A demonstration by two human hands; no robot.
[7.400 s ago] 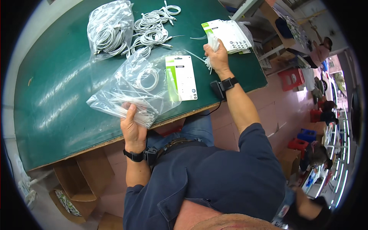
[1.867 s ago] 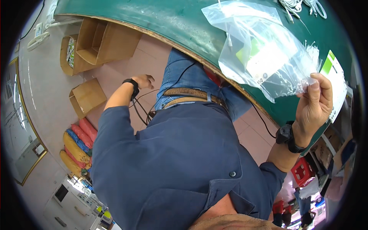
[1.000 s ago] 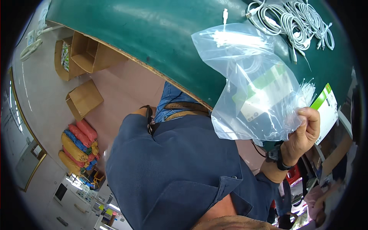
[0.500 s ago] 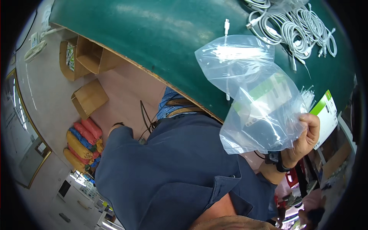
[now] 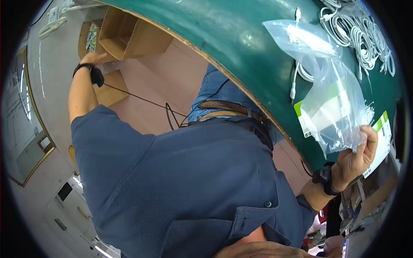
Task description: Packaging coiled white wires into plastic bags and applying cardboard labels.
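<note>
My right hand [image 5: 357, 150] pinches the lower corner of a clear plastic bag [image 5: 333, 86] at the table's near right edge. A bundle of thin white strips, like cable ties [image 5: 309, 38], shows through the bag's far end. Beneath the bag lies a white and green card [image 5: 301, 114], partly covered. A second white and green card [image 5: 383, 144] is beside my right fingers. Far to the left, my left hand [image 5: 92, 59] reaches out over the cardboard boxes, fingers stretched and nothing visible in them. Something clear, perhaps plastic, shows faintly just below it.
Coiled white cables [image 5: 361, 38] lie on the green table [image 5: 206, 26] at the far right. A white cable plug [image 5: 293, 92] sits left of the bag. Open cardboard boxes [image 5: 144, 36] stand beyond the table's wooden edge. A black cord [image 5: 137, 96] runs above the floor.
My left arm has swung out to the boxes at the left, its hand now in view. My body and view have turned; the bag stays in my right hand, narrower and more bunched.
</note>
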